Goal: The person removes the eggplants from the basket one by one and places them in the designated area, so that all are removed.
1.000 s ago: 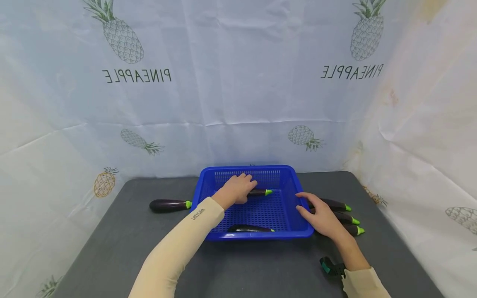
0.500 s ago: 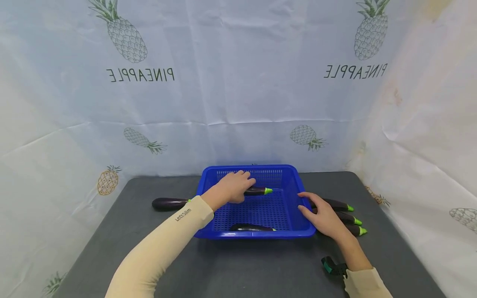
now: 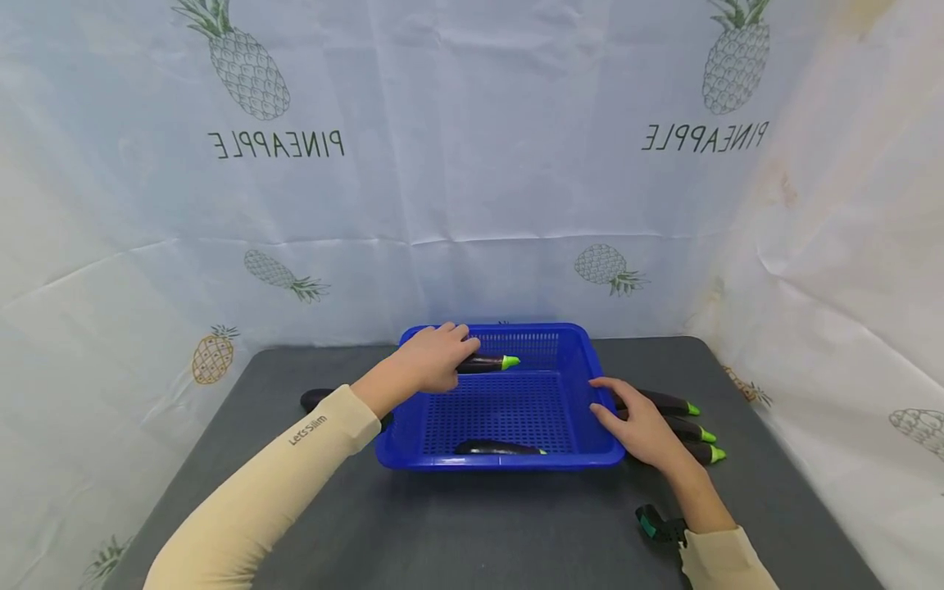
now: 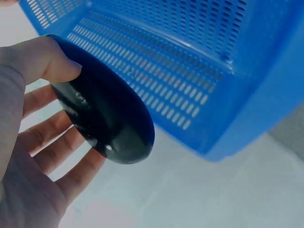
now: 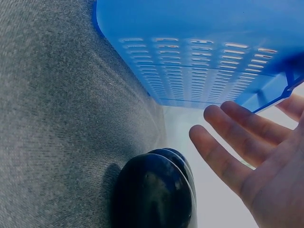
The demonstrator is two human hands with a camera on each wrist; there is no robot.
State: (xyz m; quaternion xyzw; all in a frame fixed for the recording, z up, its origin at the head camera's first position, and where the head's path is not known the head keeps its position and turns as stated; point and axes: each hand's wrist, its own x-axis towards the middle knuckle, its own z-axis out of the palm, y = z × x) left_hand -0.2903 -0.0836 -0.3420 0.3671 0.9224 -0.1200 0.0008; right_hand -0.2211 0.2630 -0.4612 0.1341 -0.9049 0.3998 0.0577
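Note:
My left hand [image 3: 428, 358] grips a dark purple eggplant [image 3: 481, 364] with a bright green stem end, over the back left part of the blue basket [image 3: 501, 462]. In the left wrist view the thumb lies on top of this eggplant [image 4: 107, 107], with the other fingers underneath and its rounded end sticking out. My right hand [image 3: 640, 430] rests at the basket's right rim, thumb and forefinger over the edge. In the right wrist view, its other fingers [image 5: 223, 156] stretch out loosely beside the perforated wall. One more eggplant [image 3: 496, 447] lies inside along the front wall.
Several eggplants [image 3: 667, 403] lie side by side on the dark table [image 3: 472, 533], right of the basket. Another eggplant [image 3: 315, 398] lies to the left, mostly hidden by the left sleeve. A pineapple-print curtain [image 3: 457, 180] hangs behind. A black strapped device [image 3: 656, 524] sits at the right wrist.
My left hand has moved left and up, carrying the eggplant from inside the basket towards its back left. The left sleeve now covers much of the left eggplant. My right hand stays put.

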